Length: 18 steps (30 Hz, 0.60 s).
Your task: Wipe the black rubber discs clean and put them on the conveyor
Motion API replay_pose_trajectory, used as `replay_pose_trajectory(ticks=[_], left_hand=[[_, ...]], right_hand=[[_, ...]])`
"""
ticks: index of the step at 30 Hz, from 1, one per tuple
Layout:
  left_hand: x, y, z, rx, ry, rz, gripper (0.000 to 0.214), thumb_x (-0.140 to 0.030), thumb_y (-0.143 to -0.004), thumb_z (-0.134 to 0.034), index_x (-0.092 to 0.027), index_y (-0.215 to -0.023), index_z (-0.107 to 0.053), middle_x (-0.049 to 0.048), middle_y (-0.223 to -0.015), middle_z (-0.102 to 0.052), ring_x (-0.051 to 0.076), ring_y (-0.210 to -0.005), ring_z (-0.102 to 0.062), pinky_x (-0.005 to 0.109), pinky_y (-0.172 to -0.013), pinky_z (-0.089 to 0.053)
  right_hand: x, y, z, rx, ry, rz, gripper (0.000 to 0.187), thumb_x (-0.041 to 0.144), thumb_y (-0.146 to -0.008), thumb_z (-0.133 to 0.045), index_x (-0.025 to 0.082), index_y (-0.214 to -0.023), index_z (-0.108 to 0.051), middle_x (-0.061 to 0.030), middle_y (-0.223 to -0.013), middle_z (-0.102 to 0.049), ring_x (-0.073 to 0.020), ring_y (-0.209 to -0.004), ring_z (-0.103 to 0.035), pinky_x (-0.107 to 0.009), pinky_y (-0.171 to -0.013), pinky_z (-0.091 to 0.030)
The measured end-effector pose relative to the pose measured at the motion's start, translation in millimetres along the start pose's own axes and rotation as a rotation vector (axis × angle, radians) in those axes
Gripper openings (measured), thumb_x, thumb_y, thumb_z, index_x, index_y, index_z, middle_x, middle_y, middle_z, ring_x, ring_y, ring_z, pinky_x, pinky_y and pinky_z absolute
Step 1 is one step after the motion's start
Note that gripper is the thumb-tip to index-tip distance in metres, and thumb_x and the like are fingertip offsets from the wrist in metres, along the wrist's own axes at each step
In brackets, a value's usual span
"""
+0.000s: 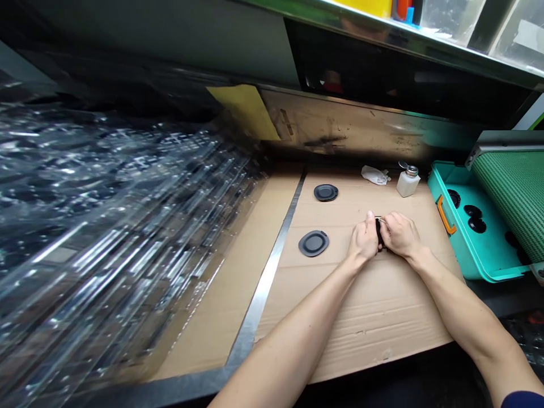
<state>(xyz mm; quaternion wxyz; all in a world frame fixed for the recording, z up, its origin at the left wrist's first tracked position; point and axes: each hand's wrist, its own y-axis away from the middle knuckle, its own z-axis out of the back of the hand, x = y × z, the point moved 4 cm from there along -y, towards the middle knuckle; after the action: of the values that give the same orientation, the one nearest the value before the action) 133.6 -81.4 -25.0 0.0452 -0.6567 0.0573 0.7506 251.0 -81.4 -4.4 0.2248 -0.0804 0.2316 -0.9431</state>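
The fingers of both hands curl closely around a small black piece (378, 233), pinching it between them and hiding most of it. A thin glint of metal shows at its top edge, but the exact part cannot be made out. The left hand (364, 238) holds it from one side and the right hand (397, 235) from the other, with the two hands touching around it.

The black piece is held just above a cardboard-covered surface (361, 323). To its left, well apart from it, lies a flat black oval pad (313, 243). Farther away, up and to the left of the piece, sits a smaller round black pad (326, 192). Beyond the piece and ahead of the hands stand a white pump bottle with a metal top (408, 182) and, just beside it, a crumpled white cloth (375, 175). To the right of the piece is a teal tray with an orange handle (446, 215), holding several black discs (476, 225) and partly covered by a green mesh mat (516, 192). Left of the piece, past a metal strip (263, 289), clear plastic trays (106, 226) lie stacked in a blurred mass.
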Motion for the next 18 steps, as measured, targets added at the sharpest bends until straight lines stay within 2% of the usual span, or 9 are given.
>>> replay_pose_trajectory(ticks=[9,14,18], left_hand=[[0.9,0.2,0.2,-0.005,0.007,0.023,0.079,-0.065,-0.102,-0.016,-0.02,-0.053,-0.058,0.0042,-0.043,-0.056,0.015,-0.042,-0.056,0.025,-0.051,-0.045],[1.3,-0.9,0.7,-0.02,-0.059,-0.01,0.076,-0.064,-0.102,-0.017,-0.021,-0.051,-0.054,0.0061,-0.045,-0.057,0.016,-0.048,-0.06,0.025,-0.054,-0.046],[2.4,-2.0,-2.2,0.027,0.007,0.01,0.076,-0.07,-0.1,-0.02,-0.019,-0.056,-0.056,0.0054,-0.045,-0.057,0.015,-0.043,-0.056,0.025,-0.049,-0.045]], right_hand=[[1.1,-0.8,-0.8,-0.006,0.025,0.018,0.024,0.024,-0.103,-0.043,0.02,-0.091,-0.063,-0.0087,-0.088,-0.066,-0.022,-0.082,-0.056,-0.032,-0.078,-0.044],[2.7,-1.2,-1.0,-0.012,0.04,0.001,0.028,0.025,-0.104,-0.041,0.019,-0.09,-0.065,-0.0091,-0.087,-0.067,-0.022,-0.084,-0.058,-0.032,-0.078,-0.043],[3.2,1.0,3.3,0.003,0.072,-0.028,0.026,0.026,-0.103,-0.045,0.019,-0.091,-0.067,-0.0087,-0.086,-0.068,-0.0225,-0.081,-0.059,-0.033,-0.074,-0.041]])
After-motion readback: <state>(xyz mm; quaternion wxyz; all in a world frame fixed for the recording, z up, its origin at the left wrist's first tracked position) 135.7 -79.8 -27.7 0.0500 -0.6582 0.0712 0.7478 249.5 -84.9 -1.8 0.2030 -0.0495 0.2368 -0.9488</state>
